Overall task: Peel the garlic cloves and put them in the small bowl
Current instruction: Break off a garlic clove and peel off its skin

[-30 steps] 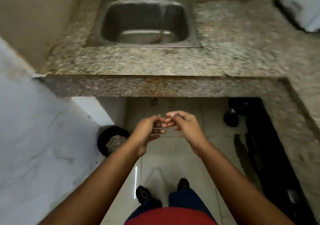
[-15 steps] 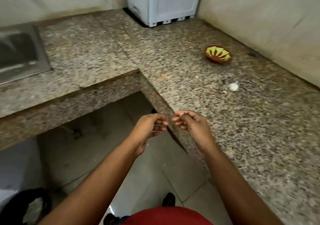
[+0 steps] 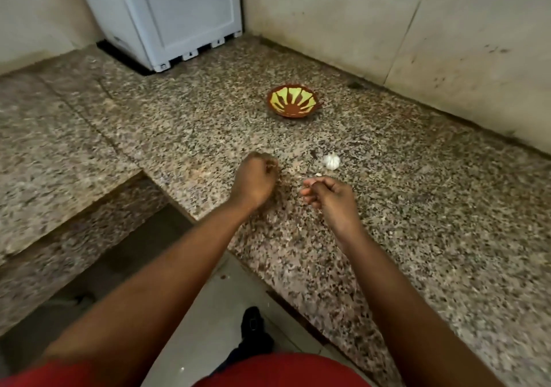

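Note:
The small bowl (image 3: 293, 101), brown outside with a yellow-green pattern inside, stands on the granite counter (image 3: 417, 207) toward the back wall, and I see nothing in it. A white garlic bulb (image 3: 331, 161) lies on the counter nearer to me, with a small white piece (image 3: 318, 174) beside it. My left hand (image 3: 255, 179) hovers over the counter left of the bulb, curled into a fist; whatever is inside is hidden. My right hand (image 3: 326, 195) is just in front of the bulb, fingers curled, thumb against the forefinger, with nothing visible in it.
A white appliance (image 3: 167, 13) stands on the counter in the back corner. A tiled wall (image 3: 417, 43) runs along the right. The counter forms an L with an open gap (image 3: 134, 267) down to the floor at my left, where my feet stand.
My view has swung right from the sink and the bin on the floor to the counter with the bowl and garlic. My hands have come apart and now hover over the counter.

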